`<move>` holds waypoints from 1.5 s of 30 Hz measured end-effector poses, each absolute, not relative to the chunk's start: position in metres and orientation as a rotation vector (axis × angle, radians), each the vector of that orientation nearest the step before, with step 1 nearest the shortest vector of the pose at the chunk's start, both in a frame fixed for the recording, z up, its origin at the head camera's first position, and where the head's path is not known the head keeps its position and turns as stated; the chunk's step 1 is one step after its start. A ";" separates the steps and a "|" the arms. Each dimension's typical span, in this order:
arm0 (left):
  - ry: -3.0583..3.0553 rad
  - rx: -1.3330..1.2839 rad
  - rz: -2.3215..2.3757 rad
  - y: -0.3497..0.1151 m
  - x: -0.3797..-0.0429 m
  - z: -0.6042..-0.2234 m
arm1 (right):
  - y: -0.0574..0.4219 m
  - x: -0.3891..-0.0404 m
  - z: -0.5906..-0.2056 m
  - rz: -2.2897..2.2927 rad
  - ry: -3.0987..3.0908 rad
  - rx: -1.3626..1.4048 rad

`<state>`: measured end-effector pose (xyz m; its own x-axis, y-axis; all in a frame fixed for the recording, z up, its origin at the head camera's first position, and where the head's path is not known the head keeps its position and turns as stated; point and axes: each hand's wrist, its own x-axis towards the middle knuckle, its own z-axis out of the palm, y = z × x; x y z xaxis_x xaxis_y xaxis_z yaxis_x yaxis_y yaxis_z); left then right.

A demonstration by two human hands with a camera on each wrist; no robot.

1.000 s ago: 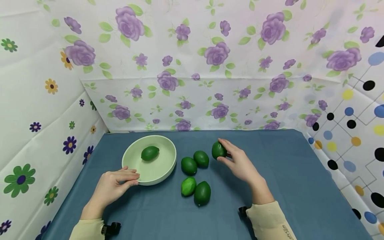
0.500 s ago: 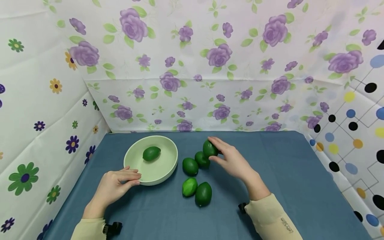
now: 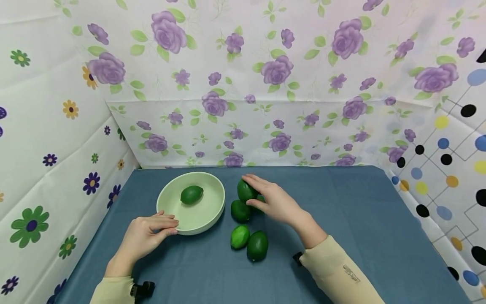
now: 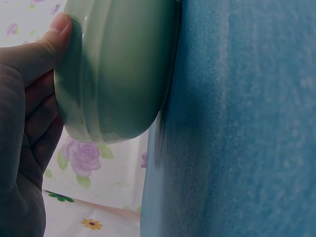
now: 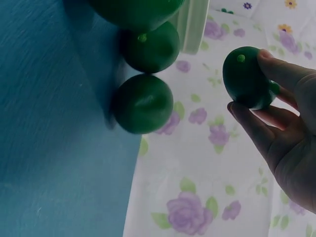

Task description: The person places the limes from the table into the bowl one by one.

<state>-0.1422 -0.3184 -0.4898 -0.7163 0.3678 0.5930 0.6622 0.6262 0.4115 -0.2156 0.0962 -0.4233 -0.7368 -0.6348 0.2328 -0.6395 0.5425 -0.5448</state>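
Head view: the right hand [image 3: 279,203] grips a raised lime [image 3: 246,191], just right of the bowl [image 3: 205,213]; the left hand [image 3: 146,234] holds the bowl's near-left rim. One lime inside [image 3: 191,194] lies roughly crosswise.

Left wrist view: that hand pinches the bowl's edge.

Right wrist view: the gripped lime's long axis is unclear; nearby limes [image 5: 143,103] rest on the table [image 5: 64,173].

A rose-patterned backdrop [image 3: 248,71] hangs behind the blue table [image 3: 349,202], between a daisy sheet [image 3: 41,126] and a dotted sheet [image 3: 433,169].
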 end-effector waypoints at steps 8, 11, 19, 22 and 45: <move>-2.352 -0.845 -0.863 -0.320 -0.146 -0.490 | 0.079 -0.219 -0.417 0.936 -2.731 1.219; -2.356 -0.847 -0.852 -0.320 -0.147 -0.488 | 0.072 -0.221 -0.416 0.925 -2.728 1.240; -2.366 -0.835 -0.861 -0.322 -0.145 -0.490 | 0.054 -0.223 -0.415 0.909 -2.697 1.324; -2.364 -0.829 -0.878 -0.322 -0.144 -0.491 | 0.047 -0.223 -0.415 0.902 -2.702 1.334; -2.343 -0.838 -0.875 -0.321 -0.144 -0.495 | 0.014 -0.229 -0.411 0.734 -2.793 1.414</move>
